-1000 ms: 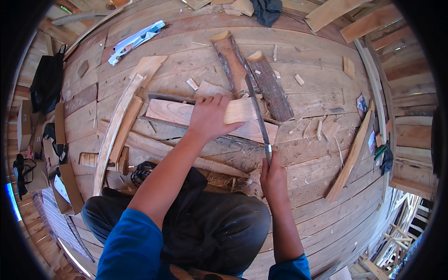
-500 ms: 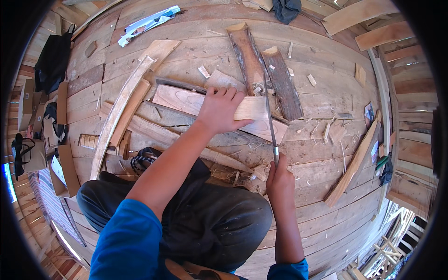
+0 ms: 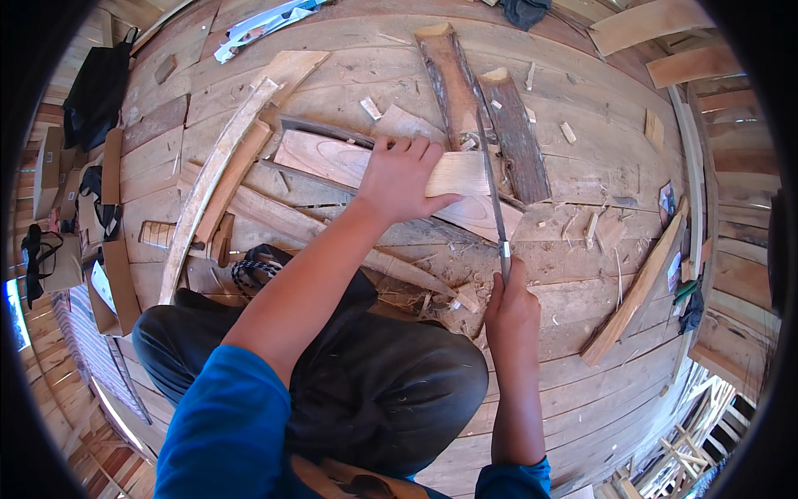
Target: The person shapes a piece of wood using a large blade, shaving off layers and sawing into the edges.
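My left hand (image 3: 402, 179) grips a short pale wooden block (image 3: 461, 172), fingers over its far edge and thumb along its near side. Under the block lies a longer wooden piece (image 3: 320, 160) with curved grain, slanting from upper left to lower right. In my right hand (image 3: 512, 306), closed round the handle, is a machete (image 3: 490, 170) with a long, narrow dark blade seen nearly edge-on. The blade points away from me and lies at the block's right end; whether it touches the wood I cannot tell.
Beyond the block lie two bark-edged slabs (image 3: 517, 137). Long strips (image 3: 218, 187) lie at left, near a wooden-bodied tool (image 3: 158, 233). Chips and shavings (image 3: 592, 229) litter the plank floor (image 3: 573, 308). A board (image 3: 636, 287) slants at right; cardboard boxes (image 3: 116, 287) stand at far left.
The whole view has shifted slightly. My right hand and the machete have moved a little to the right and away from me. My left hand keeps its hold on the block.
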The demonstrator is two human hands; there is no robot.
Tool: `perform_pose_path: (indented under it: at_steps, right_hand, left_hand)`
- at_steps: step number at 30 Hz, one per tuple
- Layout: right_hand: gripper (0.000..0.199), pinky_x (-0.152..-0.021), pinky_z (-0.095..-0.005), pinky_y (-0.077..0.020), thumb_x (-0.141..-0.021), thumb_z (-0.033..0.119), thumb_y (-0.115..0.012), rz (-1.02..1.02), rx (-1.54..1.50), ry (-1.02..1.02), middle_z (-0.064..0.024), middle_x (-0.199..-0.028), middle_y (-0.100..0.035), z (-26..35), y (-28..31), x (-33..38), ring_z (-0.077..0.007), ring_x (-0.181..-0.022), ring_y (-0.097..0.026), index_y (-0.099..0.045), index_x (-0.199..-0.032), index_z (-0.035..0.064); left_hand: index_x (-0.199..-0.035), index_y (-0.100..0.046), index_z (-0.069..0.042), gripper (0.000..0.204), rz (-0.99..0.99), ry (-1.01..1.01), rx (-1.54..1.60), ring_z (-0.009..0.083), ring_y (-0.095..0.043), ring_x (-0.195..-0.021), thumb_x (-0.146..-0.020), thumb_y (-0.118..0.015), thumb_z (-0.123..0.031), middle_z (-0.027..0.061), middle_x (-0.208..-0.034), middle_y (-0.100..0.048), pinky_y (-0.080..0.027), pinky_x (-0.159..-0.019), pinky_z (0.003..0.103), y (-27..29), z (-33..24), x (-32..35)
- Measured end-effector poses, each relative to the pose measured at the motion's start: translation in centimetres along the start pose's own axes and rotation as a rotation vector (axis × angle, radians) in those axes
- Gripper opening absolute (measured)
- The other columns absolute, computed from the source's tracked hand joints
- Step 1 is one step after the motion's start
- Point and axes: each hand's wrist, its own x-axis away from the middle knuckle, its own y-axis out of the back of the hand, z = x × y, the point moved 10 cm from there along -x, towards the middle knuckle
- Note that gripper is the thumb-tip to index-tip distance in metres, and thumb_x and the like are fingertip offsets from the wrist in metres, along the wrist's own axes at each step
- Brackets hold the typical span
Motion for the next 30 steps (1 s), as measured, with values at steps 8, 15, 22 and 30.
perform_pose_path:
  at_steps: [8, 15, 22, 30]
  right_hand:
    - [0.025, -0.057, -0.0554, -0.0479, -0.097, 0.012, -0.051, -0.009, 0.025, 0.007, -0.0258, -0.067, -0.063, 1.8, -1.1, -4.7, -0.046, -0.065, -0.063, -0.045, -0.12, 0.0042]
    - [0.023, -0.058, -0.0568, -0.047, -0.097, 0.012, -0.051, -0.031, 0.004, 0.004, -0.0273, -0.067, -0.062, 1.5, -0.8, -3.4, -0.0473, -0.067, -0.063, -0.044, -0.118, 0.0058]
    - [0.026, -0.057, -0.0579, -0.0464, -0.097, 0.013, -0.05, -0.039, 0.035, -0.006, -0.0273, -0.069, -0.063, 1.4, -1.8, -6.0, -0.0482, -0.068, -0.063, -0.044, -0.121, 0.0059]
    - [0.024, -0.058, -0.0583, -0.0464, -0.098, 0.013, -0.05, 0.008, -0.006, -0.064, -0.028, -0.071, -0.063, -0.1, 0.1, -0.5, -0.0492, -0.069, -0.062, -0.047, -0.121, 0.0058]
  left_hand:
    - [-0.104, -0.059, -0.007, 0.065, -0.008, -0.009, 0.011, 0.0277, -0.062, -0.091, -0.076, -0.064, -0.065, 0.01, -0.096, -0.061, -0.039, -0.083, 0.043, -0.2, 0.2, 0.2]
    - [-0.107, -0.06, -0.007, 0.066, -0.03, -0.029, 0.002, 0.0277, -0.063, -0.09, -0.077, -0.063, -0.065, 0.01, -0.098, -0.062, -0.039, -0.082, 0.043, 0.0, -0.2, 0.3]
    - [-0.11, -0.06, -0.005, 0.068, -0.019, 0.09, 0.028, 0.0276, -0.064, -0.09, -0.078, -0.062, -0.065, 0.0109, -0.098, -0.064, -0.04, -0.085, 0.043, -0.7, 0.8, -0.9]
    - [-0.109, -0.06, -0.005, 0.067, -0.024, 0.077, 0.009, 0.028, -0.064, -0.09, -0.078, -0.062, -0.065, 0.0106, -0.097, -0.064, -0.04, -0.085, 0.042, -0.6, 0.8, -0.6]
